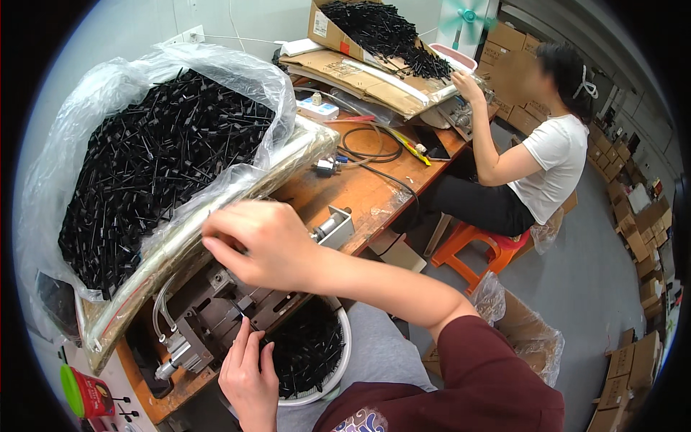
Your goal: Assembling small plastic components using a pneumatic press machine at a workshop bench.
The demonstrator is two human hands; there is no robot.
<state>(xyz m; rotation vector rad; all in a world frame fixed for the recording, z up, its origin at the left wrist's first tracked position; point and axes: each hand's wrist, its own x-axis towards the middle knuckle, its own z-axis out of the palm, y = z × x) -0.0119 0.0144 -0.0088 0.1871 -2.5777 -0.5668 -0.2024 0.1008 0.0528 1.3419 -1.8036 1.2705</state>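
My left hand (248,378) is at the front of a small metal bench fixture (223,309) with a cylinder and clear air tubes. Its fingers stretch up, thumb apart, with the fingertips touching or close by a thin black part (236,308) at the fixture. My right hand (270,241) hovers above the fixture, by the near edge of a large heap of black plastic parts (173,151) in a clear bag (79,122). Its fingers are curled together; whatever they hold is hidden. Below the fixture, a white basket (347,345) contains more black parts.
Cables (374,151) and a power strip (317,108) lie on the wooden table (345,194). A co-worker (554,151) sits on an orange stool (461,252) beside another black heap (374,29). A red tub (90,392) with a green rim stands lower left. Cartons (619,381) line the right.
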